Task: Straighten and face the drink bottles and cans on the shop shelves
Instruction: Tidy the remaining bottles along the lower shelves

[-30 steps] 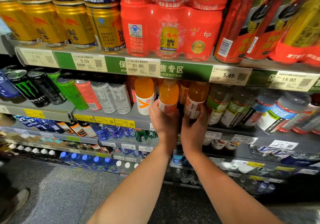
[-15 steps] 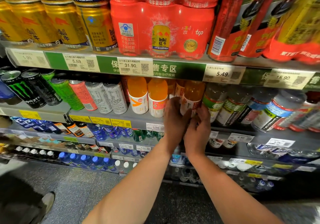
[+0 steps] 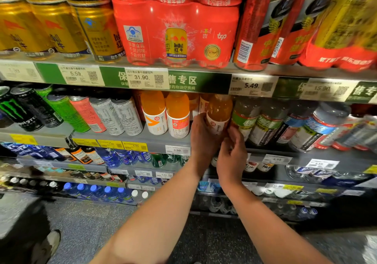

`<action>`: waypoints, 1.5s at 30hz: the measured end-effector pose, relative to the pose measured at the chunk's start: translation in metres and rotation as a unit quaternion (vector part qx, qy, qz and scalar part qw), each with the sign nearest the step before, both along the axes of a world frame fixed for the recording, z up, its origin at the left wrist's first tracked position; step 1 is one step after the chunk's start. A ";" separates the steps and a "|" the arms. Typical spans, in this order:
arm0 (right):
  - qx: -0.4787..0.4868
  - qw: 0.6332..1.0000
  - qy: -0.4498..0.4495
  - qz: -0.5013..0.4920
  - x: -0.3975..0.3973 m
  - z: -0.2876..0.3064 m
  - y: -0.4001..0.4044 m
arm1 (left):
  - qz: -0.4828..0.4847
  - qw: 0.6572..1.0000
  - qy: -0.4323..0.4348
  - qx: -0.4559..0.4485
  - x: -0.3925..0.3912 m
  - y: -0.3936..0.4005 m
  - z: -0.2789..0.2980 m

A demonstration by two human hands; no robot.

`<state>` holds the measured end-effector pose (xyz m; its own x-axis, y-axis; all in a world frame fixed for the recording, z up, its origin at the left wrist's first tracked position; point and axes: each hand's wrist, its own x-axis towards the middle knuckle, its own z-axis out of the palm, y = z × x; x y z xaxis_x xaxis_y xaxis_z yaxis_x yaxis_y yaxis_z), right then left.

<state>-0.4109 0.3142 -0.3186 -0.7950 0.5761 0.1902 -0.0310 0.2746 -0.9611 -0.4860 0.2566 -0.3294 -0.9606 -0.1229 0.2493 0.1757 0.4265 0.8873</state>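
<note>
Both hands have shifted off the two pale orange bottles to the amber bottle just right of them on the middle shelf. The left hand wraps its left side; the right hand pinches its base — likely turning the label forward. Bottle caps hide behind the price strip; the clear bottles right of the amber one blur.
</note>
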 end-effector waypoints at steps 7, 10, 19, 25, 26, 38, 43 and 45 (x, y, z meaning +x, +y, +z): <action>0.025 0.994 -0.045 0.099 -0.018 0.003 -0.008 | 0.020 0.985 0.163 0.058 0.037 -0.022 0.011; 0.052 0.990 -0.070 0.109 -0.029 0.002 -0.009 | 0.027 0.985 0.168 -0.026 0.048 -0.061 0.012; 0.050 0.991 -0.075 0.097 -0.044 0.003 -0.022 | 0.054 0.993 -0.053 0.095 -0.018 -0.145 0.007; 0.039 0.995 -0.078 0.058 -0.051 0.005 -0.038 | -0.011 0.993 -0.008 0.114 -0.033 -0.157 0.005; 0.039 0.995 -0.075 0.052 -0.051 0.006 -0.041 | -0.016 0.994 0.013 0.105 -0.030 -0.158 0.004; 0.058 0.996 -0.058 0.033 -0.036 0.014 -0.049 | 0.058 0.994 0.023 0.093 0.009 -0.160 0.014; 0.108 0.993 -0.042 -0.025 -0.005 0.008 -0.028 | 0.022 0.996 0.016 0.089 0.047 -0.121 0.016; 0.085 0.993 -0.055 -0.064 0.005 0.006 -0.010 | -0.002 0.997 0.017 0.081 0.058 -0.097 0.015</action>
